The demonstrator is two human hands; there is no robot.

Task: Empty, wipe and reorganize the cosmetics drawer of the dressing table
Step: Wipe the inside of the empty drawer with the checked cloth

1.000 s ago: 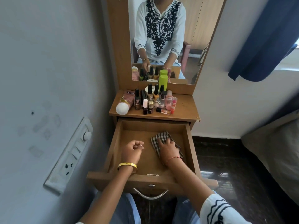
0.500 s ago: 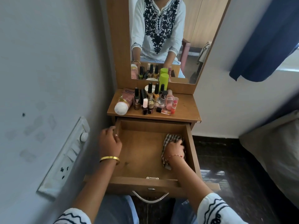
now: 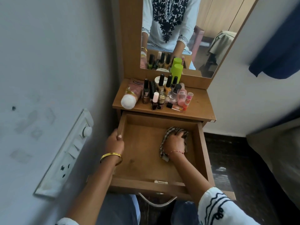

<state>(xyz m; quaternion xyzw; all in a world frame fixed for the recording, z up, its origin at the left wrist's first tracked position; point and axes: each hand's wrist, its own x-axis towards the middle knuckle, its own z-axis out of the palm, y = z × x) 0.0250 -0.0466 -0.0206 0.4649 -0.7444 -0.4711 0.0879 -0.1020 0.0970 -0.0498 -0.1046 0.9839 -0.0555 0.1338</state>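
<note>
Left hand [image 3: 114, 142] curls its fingers over the left wall of the open drawer [image 3: 198, 143] to steady it, while the right hand [image 3: 174, 142] presses spread fingers flat on the cloth [image 3: 164, 153] near the back-right corner, cosmetics [image 3: 160, 96] parked on the tabletop above.

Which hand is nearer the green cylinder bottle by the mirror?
Right. The right hand presses the checked cloth in the drawer's back right, roughly below the green bottle. The left hand grips the drawer's left wall, farther off.
</note>
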